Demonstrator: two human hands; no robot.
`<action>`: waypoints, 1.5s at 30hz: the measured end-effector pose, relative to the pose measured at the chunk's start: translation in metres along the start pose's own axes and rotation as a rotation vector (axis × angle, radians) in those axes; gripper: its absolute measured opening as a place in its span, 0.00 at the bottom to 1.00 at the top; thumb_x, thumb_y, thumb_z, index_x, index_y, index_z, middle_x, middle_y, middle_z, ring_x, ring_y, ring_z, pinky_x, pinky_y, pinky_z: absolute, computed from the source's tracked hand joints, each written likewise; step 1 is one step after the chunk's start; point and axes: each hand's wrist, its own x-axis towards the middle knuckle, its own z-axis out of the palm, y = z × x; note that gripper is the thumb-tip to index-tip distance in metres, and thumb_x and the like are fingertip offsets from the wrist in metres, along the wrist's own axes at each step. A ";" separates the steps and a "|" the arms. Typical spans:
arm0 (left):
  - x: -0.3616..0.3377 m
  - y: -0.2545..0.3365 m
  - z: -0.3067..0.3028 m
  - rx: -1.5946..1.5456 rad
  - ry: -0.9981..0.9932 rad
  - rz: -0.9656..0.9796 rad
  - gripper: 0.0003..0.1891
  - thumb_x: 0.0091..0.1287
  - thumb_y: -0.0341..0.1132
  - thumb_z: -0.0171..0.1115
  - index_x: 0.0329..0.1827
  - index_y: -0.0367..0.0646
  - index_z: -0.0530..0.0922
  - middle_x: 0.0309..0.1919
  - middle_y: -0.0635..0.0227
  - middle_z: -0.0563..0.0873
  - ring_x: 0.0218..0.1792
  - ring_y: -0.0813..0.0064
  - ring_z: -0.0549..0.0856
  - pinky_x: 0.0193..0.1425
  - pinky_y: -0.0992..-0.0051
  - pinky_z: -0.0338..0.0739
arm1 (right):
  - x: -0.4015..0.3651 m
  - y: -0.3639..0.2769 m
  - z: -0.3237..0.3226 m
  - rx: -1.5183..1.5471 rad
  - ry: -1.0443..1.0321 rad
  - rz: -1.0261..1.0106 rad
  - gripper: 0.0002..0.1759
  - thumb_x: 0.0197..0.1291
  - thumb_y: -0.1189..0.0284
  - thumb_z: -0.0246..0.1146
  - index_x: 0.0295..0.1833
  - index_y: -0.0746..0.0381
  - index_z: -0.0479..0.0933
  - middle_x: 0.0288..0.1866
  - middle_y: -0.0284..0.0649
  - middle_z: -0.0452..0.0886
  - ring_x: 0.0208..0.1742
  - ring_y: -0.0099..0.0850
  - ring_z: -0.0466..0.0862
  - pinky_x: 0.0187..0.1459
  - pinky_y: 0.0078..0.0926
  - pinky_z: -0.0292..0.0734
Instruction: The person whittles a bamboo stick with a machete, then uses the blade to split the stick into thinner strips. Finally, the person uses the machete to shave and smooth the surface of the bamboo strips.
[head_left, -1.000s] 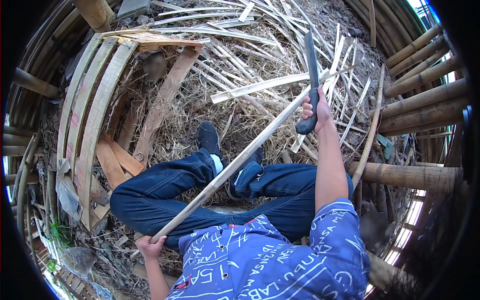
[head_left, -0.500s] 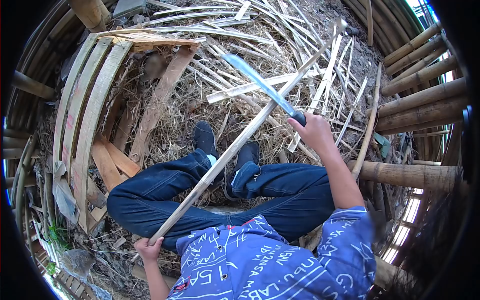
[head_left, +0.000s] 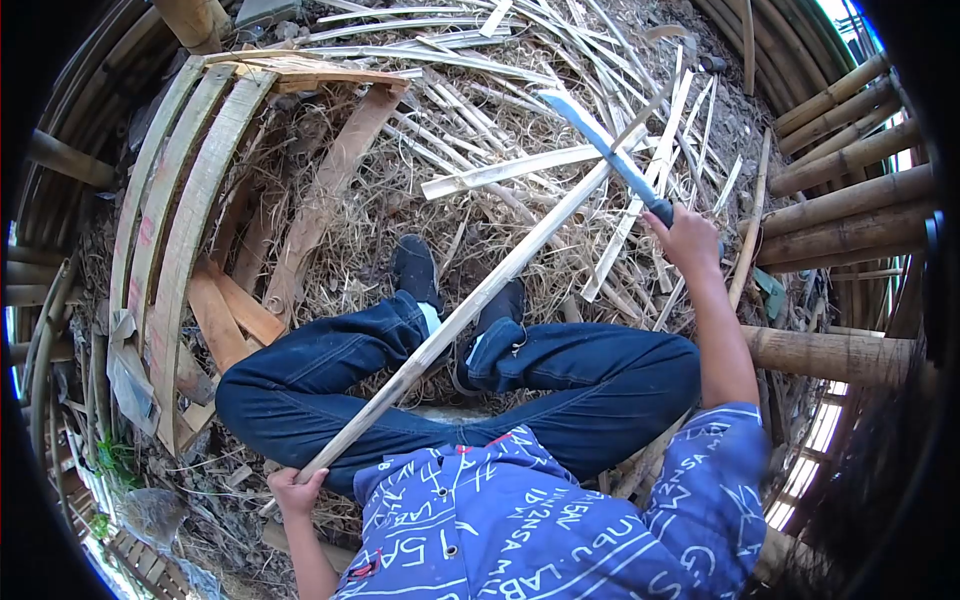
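Note:
My left hand (head_left: 296, 491) is closed around the near end of a long wooden strip (head_left: 476, 303), which looks like split bamboo. The strip slants away over my legs toward the upper right. In my right hand (head_left: 688, 240) is the dark handle of a machete (head_left: 603, 141), its long blade pointing to the upper left. The blade crosses the strip near its far end and seems to touch it. A thin curl (head_left: 664, 34) shows at the strip's far tip. My fingers partly hide both the handle and the near end.
Several split pale strips (head_left: 520, 172) and shavings (head_left: 350, 235) litter the ground ahead. A slatted wooden crate (head_left: 197, 230) stands at the left, beside loose boards (head_left: 222, 325). Bamboo poles (head_left: 850, 215) line the right side. My crossed legs (head_left: 330, 390) lie beneath the strip.
My right hand has moved the machete up and to the right, farther along the strip toward its far end. My left hand keeps its hold in nearly the same place.

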 end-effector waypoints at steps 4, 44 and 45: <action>0.012 0.008 0.002 -0.068 -0.003 0.022 0.27 0.38 0.45 0.83 0.11 0.35 0.72 0.07 0.60 0.71 0.10 0.66 0.69 0.19 0.67 0.63 | -0.006 0.024 0.004 -0.073 0.115 -0.056 0.36 0.62 0.36 0.54 0.33 0.62 0.77 0.24 0.46 0.84 0.28 0.42 0.87 0.30 0.39 0.83; 0.007 0.000 0.000 -0.037 -0.022 0.016 0.25 0.39 0.43 0.83 0.13 0.33 0.75 0.08 0.64 0.72 0.12 0.75 0.70 0.20 0.69 0.64 | -0.013 0.021 0.006 0.203 0.028 0.172 0.37 0.62 0.36 0.54 0.36 0.64 0.81 0.30 0.52 0.84 0.37 0.51 0.86 0.39 0.47 0.81; 0.003 -0.011 0.002 -0.074 -0.049 -0.047 0.25 0.40 0.42 0.83 0.13 0.33 0.74 0.08 0.64 0.72 0.12 0.75 0.69 0.20 0.70 0.64 | -0.021 0.015 0.005 0.250 0.059 0.188 0.36 0.62 0.36 0.54 0.35 0.63 0.81 0.29 0.52 0.84 0.36 0.51 0.86 0.39 0.46 0.80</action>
